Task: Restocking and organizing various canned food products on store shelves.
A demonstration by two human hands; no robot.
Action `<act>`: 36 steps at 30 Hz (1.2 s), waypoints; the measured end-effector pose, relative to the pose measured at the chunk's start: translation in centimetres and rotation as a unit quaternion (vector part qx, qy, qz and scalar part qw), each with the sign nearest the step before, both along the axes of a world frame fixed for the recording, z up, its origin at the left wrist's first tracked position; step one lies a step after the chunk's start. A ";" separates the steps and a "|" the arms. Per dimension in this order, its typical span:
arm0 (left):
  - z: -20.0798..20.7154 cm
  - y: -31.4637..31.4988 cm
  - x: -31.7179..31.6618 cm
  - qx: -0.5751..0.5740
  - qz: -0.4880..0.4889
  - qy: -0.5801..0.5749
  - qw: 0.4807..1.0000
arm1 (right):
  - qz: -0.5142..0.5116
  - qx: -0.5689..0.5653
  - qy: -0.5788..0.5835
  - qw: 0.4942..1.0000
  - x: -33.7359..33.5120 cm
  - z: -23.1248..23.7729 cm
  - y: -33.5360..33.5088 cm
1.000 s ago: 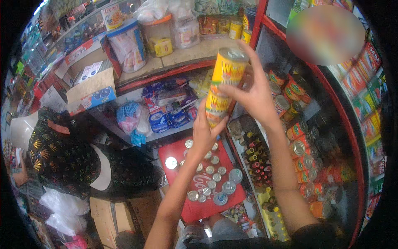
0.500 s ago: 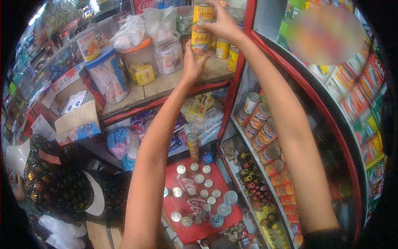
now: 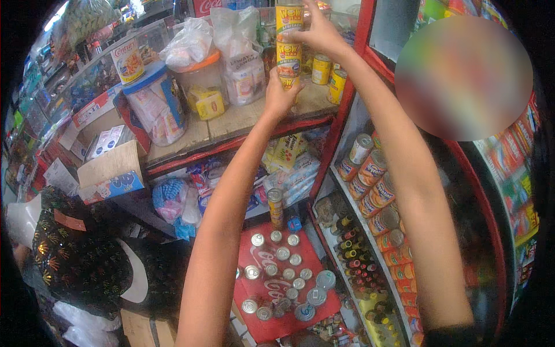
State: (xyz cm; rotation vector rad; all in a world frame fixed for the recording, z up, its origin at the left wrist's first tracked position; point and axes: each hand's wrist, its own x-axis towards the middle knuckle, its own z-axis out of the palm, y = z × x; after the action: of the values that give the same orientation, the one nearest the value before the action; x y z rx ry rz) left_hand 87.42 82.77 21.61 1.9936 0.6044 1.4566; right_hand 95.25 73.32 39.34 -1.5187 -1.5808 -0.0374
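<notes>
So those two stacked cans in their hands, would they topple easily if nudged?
Probably. The yellow cans stand one on the other, tall and narrow, so the top one could slide off. The left hand steadies the bottom, the right hand the top. Being round metal, they would likely roll along the wooden shelf.

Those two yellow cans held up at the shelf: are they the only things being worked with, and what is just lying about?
In hand:
stacked yellow cans
left hand under them
right hand on top
wooden shelf

Lying about:
blue-lidded jar
cans on the red tray
cardboard box
</notes>
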 end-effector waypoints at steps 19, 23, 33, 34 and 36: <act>-13.3 -14.1 -14.7 0.104 -0.063 0.058 0.991 | 0.056 0.093 0.284 0.953 -5.5 -31.7 -12.5; -20.4 -13.0 -15.6 0.010 -0.050 0.204 0.978 | -0.042 -0.153 0.262 0.952 -5.1 -48.7 -15.6; -27.0 -8.0 -14.6 0.030 -0.194 0.316 0.928 | -0.024 -0.278 0.254 0.926 -6.9 -63.5 -11.0; -27.0 -7.9 -14.7 0.025 -0.197 0.308 0.930 | -0.020 -0.280 0.263 0.923 -6.8 -64.2 -10.6; -27.0 -8.1 -14.1 0.020 -0.210 0.290 0.933 | -0.016 -0.281 0.278 0.918 -6.1 -65.3 -10.3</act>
State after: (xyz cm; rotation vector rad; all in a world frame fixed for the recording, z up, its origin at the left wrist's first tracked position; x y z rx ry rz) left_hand 73.31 74.62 -5.39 2.4085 0.3411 0.6244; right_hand 89.18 63.04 -26.01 -1.7732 -1.1405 0.8256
